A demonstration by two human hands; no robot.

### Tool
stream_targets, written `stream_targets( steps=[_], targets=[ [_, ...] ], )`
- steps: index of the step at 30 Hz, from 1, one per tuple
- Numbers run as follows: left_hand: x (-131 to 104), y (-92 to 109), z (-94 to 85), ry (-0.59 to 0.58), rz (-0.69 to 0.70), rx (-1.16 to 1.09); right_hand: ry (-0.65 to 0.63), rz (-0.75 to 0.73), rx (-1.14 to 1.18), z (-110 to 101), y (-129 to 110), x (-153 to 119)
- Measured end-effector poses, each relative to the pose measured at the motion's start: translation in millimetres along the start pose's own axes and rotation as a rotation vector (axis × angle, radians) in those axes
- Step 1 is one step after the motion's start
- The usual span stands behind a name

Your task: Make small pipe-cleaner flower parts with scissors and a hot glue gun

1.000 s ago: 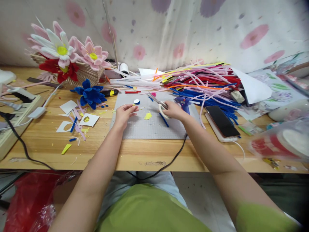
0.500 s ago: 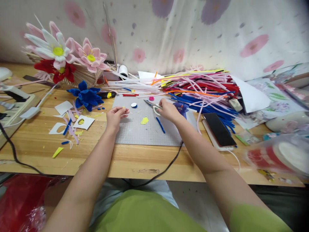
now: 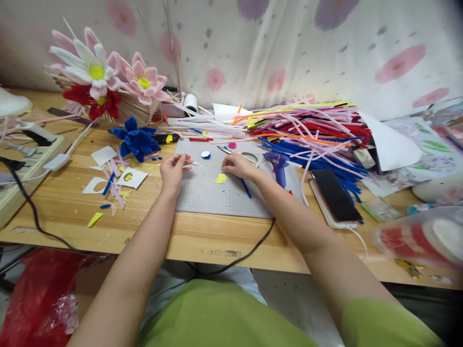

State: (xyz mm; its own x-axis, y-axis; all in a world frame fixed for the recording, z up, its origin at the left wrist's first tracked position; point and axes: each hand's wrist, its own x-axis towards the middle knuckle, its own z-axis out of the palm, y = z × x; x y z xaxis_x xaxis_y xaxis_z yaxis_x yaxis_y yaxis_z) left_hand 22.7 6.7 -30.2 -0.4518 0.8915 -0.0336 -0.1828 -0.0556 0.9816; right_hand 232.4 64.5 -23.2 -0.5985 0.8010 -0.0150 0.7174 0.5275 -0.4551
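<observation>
head view: both hands low on the grey mat, small scraps between them

the left hand (image 3: 172,169) rests on the left edge of the grey cutting mat (image 3: 217,197), its grip pressed together on a tiny yellowish scrap (image 3: 183,156) at the fingertips, too small to identify; holding it just above the mat probably keeps it steady. the right hand (image 3: 236,166) lies knuckles up near the mat's middle, fingers curled down; i cannot tell whether it pinches anything. just beside it are a yellow felt piece (image 3: 221,178) and a short blue stick (image 3: 246,188). the scissors (image 3: 238,154) lie just beyond that hand, not held. a blue glue gun (image 3: 278,166) stands at the mat's right edge, with its cord running off the table's front edge. a heap of pipe cleaners (image 3: 307,132) crowds the back right, a phone (image 3: 334,195) lies to the right, and a blue flower (image 3: 135,140) sits by the mat's back left corner.
</observation>
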Motion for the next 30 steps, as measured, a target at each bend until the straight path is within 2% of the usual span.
stream_targets(
  steps=[6,12,19,22,26,30],
  targets=[
    [3,3,-3.3,0.031,-0.034,-0.071,-0.006,-0.008,-0.138,5,1,6],
    [5,9,-4.2,0.098,-0.054,-0.145,0.055,0.139,0.029,6,-12,10],
    [11,11,-8.0,0.14,-0.067,-0.192,-0.122,-0.002,-0.042,-3,-6,8],
    [13,12,-10.3,0.158,-0.058,-0.208,-0.072,-0.022,-0.116,-1,-5,7],
    [17,14,-14.0,0.18,-0.057,-0.245,0.059,0.051,-0.045,7,-16,15],
    [21,18,-19.2,0.235,-0.049,-0.274,0.027,-0.009,-0.106,15,-31,26]
  ],
)
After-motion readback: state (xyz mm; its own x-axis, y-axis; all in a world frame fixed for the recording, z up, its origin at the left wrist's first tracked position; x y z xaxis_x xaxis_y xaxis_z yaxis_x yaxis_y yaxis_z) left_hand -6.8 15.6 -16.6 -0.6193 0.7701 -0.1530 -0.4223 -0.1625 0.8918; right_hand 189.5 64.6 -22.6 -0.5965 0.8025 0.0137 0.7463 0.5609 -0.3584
